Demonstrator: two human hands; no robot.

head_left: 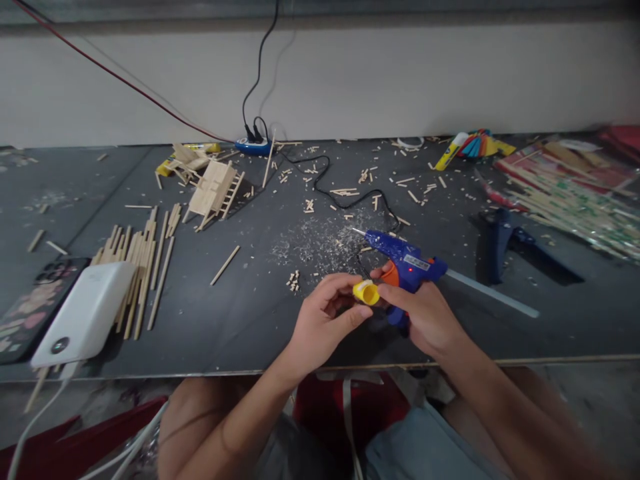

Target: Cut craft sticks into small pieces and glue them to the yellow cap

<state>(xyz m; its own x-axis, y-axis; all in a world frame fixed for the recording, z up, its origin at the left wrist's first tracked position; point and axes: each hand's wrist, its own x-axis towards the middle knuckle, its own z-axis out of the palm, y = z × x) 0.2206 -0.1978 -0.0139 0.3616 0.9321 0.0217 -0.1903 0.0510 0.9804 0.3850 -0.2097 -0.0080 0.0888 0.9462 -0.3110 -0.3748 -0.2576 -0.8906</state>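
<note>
My left hand (327, 313) is closed on a small yellow cap (367, 292), its hollow opening facing me and something whitish on its upper rim. My right hand (425, 313) grips a blue hot glue gun (407, 257) with an orange trigger and a lit red light. The nozzle points to the upper left, and a translucent glue stick (495, 293) juts out of the gun's back. My right thumb or finger is close against the cap; whether it presses on it I cannot tell. Left of my left hand lies a little pile of cut wood bits (294, 281).
A small wooden stick model (214, 187) stands at back left. Wooden sticks (143, 267), a white power bank (85, 313) and a phone (35, 310) lie left. Blue-handled cutters (520, 243) and bagged sticks (575, 200) lie right. A black cord (320, 177) runs to a power strip (254, 146).
</note>
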